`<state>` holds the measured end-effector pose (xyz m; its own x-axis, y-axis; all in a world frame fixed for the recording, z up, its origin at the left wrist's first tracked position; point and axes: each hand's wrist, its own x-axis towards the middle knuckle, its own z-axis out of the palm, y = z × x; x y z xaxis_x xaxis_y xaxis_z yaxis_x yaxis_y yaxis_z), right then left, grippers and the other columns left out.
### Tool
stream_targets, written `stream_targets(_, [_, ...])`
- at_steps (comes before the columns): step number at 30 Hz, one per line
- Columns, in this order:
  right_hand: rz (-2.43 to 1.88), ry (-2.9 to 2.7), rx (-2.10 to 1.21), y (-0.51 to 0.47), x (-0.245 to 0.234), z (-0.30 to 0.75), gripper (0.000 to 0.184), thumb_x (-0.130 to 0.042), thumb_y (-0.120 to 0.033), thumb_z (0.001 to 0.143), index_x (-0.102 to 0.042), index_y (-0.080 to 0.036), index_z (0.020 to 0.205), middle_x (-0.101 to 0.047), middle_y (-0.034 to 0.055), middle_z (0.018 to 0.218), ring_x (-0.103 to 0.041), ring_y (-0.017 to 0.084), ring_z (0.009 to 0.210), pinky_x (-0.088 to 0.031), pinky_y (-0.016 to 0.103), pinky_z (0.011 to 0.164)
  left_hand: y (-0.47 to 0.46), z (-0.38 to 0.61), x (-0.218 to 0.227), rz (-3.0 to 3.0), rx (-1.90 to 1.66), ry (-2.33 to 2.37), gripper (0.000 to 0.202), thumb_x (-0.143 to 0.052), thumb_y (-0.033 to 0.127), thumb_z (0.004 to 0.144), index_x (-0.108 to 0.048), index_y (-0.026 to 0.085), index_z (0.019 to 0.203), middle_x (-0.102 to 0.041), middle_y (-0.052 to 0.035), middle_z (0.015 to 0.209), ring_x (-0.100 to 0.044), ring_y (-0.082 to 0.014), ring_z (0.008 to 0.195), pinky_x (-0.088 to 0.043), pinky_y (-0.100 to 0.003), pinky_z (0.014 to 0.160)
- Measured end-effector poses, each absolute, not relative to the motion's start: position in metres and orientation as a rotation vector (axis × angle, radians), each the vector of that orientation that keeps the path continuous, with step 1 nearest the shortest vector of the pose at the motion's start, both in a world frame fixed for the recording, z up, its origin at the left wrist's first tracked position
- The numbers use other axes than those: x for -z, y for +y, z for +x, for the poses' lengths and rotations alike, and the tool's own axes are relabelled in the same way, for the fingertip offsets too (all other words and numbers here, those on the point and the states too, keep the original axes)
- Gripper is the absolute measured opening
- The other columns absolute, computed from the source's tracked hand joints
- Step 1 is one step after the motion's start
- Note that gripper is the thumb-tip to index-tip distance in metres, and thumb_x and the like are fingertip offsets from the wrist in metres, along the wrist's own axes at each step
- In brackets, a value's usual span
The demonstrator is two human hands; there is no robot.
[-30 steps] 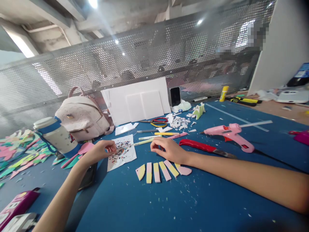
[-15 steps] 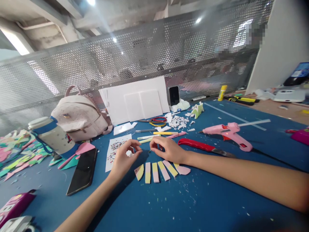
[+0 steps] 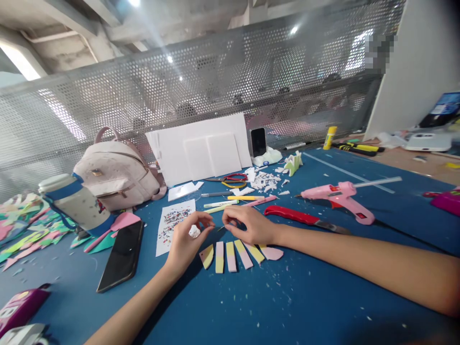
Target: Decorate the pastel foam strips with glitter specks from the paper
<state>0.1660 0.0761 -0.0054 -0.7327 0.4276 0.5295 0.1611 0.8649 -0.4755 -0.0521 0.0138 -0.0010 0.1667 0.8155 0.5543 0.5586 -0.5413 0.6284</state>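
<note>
On the blue mat (image 3: 323, 297), both bare hands meet just behind a fan of pink-and-yellow strips (image 3: 233, 252). The left hand (image 3: 184, 243) is curled, thumb and fingers closed around a small white lump (image 3: 194, 231). The right hand (image 3: 248, 225) rests on the mat right behind the strips, its thumb and forefinger pinched together on a thin sliver (image 3: 220, 228) (too small to identify) that points toward the left fingertips. A speckled sheet of paper (image 3: 175, 221) lies just left of the left hand, and a dark phone (image 3: 122, 256) lies flat further left. Beyond the right wrist are a red knife (image 3: 300, 216) and a pink glue gun (image 3: 339, 196). Pens, scissors (image 3: 233, 179) and white boards (image 3: 201, 151) sit at the back, beside a pale backpack (image 3: 115, 175).
</note>
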Motion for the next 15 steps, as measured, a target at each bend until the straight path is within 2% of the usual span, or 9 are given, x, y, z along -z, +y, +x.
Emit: stream_targets(15, [-0.313, -2.429, -0.518, 0.0758, 0.0037, 0.166, 0.005, -0.047, -0.017, 0.091, -0.049, -0.018, 0.087, -0.05, 0.0022, 0.082, -0.045, 0.015, 0.075, -0.035, 0.028, 0.068, 0.0147, -0.0552, 0.0043, 2.127, -1.376, 1.304, 0.015, -0.066, 0.014, 0.086, -0.064, 0.022, 0.099, -0.072, 0.0008, 0.088, -0.064, -0.0141, 0.078, -0.048, -0.027, 0.073])
